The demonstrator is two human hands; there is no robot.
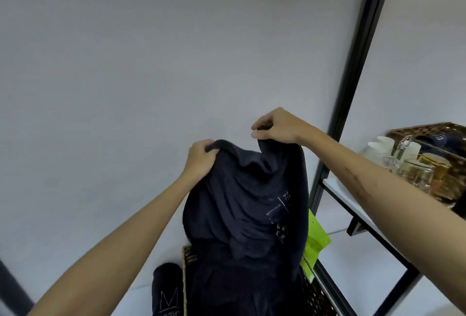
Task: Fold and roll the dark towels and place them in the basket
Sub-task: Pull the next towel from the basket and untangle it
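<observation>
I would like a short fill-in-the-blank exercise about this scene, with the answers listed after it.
1. Both hands hold up a dark ____ by its top edge.
2. The wicker basket stands ____ the held cloth.
3. On the shelf at the right stand glass ____.
4. The bag behind the cloth is bright ____.

Answers: towel; below; jars; green

Both bare forearms reach forward and upward, converging toward the middle of the view. The left hand (pixel 200 158) is raised with its fingers (pixel 207 144) curled over and closed in a pinch. The right hand (pixel 276 126) sits slightly higher and just beside it, knuckles up, fingertips bunched and clamped together. The two hands are near each other, not touching.
</observation>
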